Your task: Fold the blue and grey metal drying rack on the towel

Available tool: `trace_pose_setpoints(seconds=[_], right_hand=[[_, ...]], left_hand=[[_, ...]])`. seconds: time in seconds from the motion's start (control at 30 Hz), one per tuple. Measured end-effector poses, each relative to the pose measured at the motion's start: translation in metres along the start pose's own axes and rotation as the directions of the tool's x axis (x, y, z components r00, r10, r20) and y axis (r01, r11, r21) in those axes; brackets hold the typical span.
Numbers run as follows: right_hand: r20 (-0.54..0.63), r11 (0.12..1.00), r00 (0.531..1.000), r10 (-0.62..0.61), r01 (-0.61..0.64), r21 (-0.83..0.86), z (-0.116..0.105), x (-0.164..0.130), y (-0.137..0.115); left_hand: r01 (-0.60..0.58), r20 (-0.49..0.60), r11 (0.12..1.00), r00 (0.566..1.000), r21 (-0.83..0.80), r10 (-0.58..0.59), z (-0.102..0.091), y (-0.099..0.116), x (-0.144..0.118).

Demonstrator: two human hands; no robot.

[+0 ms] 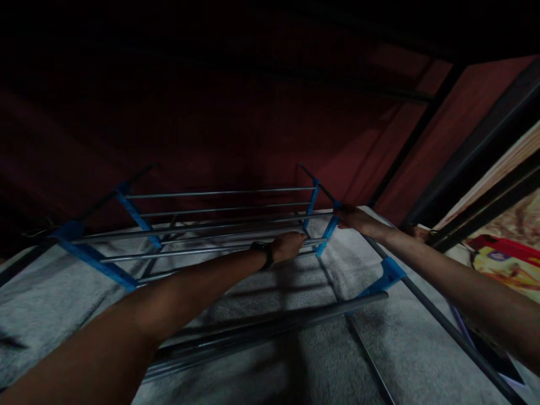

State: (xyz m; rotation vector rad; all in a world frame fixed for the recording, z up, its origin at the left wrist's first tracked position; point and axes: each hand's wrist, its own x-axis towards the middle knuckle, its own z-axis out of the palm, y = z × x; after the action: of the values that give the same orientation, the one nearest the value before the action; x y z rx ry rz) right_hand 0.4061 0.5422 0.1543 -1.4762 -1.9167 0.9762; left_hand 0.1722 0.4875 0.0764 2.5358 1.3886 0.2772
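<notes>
One rack (219, 225), rails running left-right: your left hand (289, 246) grips a rail, your right hand (352, 216) clasps its blue bracket (331, 225).

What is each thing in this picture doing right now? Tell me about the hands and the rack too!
left hand: closed around a metal rod of the rack.
right hand: gripping the blue corner bracket.
rack: standing upright on the grey carpet, rods in place, nothing on them.
blue corner bracket: joined to the rods.
watch: strapped on the left wrist.
grey carpet: lying flat under the rack.
</notes>
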Motion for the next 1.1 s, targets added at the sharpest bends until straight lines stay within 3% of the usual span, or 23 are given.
trace_pose_setpoints(seconds=[0.17,0.4,0.5,0.73,1.0,1.1], right_hand=[[0.056,0.999,0.998,-0.042,0.042,0.000,0.000,0.001,0.003],[0.047,0.988,0.995,0.088,-0.094,0.123,0.001,0.002,0.007],[0.048,0.988,0.995,0.085,-0.090,0.129,0.002,0.005,0.010],[0.036,0.985,0.997,0.065,-0.070,0.158,0.005,0.008,0.013],[0.046,0.987,0.987,-0.155,0.152,0.052,0.008,0.018,0.027],[0.019,0.984,0.985,-0.170,0.169,0.052,0.009,0.022,0.033]], left_hand=[[0.040,-0.027,0.998,0.999,-0.046,-0.042,-0.004,0.005,0.001],[0.023,-0.047,0.992,0.998,-0.125,-0.029,-0.019,0.007,0.003],[0.012,-0.044,0.996,0.999,-0.085,-0.016,-0.024,0.010,0.005],[-0.008,-0.028,1.000,1.000,0.004,0.008,-0.011,0.027,0.020],[0.040,-0.029,0.999,0.999,0.000,-0.040,-0.005,0.039,0.052],[0.023,-0.020,1.000,1.000,-0.007,-0.023,-0.001,0.038,0.057]])
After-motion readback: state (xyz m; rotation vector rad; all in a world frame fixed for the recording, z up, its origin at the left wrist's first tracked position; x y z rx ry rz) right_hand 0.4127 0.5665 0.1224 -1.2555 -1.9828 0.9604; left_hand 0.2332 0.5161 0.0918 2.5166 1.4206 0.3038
